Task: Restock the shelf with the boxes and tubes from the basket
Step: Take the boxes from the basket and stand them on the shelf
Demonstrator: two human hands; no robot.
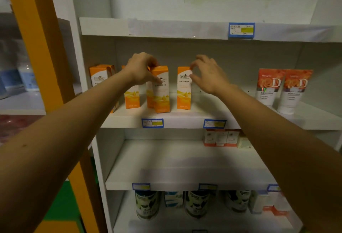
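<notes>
White shelving fills the view, with an orange upright post [37, 38] running down its left side. Both my bare arms reach to the second shelf [194, 119] from the top.

My left hand [142, 68] is clenched around the top of an orange-and-white box [160, 92]; the thumb lies across its front face and the fingers curl over its top edge. That box stands slightly tilted near the shelf's front edge, just left of centre. My right hand [209, 75] is released, fingers spread and curved; its fingertips sit at the top right corner of a second box [183, 88], and I cannot tell whether they touch it. This box stands upright just right of the held one, a narrow gap between them.

I count 5 or more of these orange boxes on this shelf: 1 at the far left end [99, 77] with another partly hidden behind it, 1 partly behind my left wrist [131, 97], 1 hidden behind the held box, and the 2 at my hands. Toward the right end stand 2 white tubes with orange rose print [268, 86], cap down, side by side.

Blue price tags [152, 123] mark the shelf's front edges. On the shelf below, small red-and-white boxes [221, 138] sit at the back right. Lower still stand 3 dark tins [147, 205] and some blurred boxes.
</notes>
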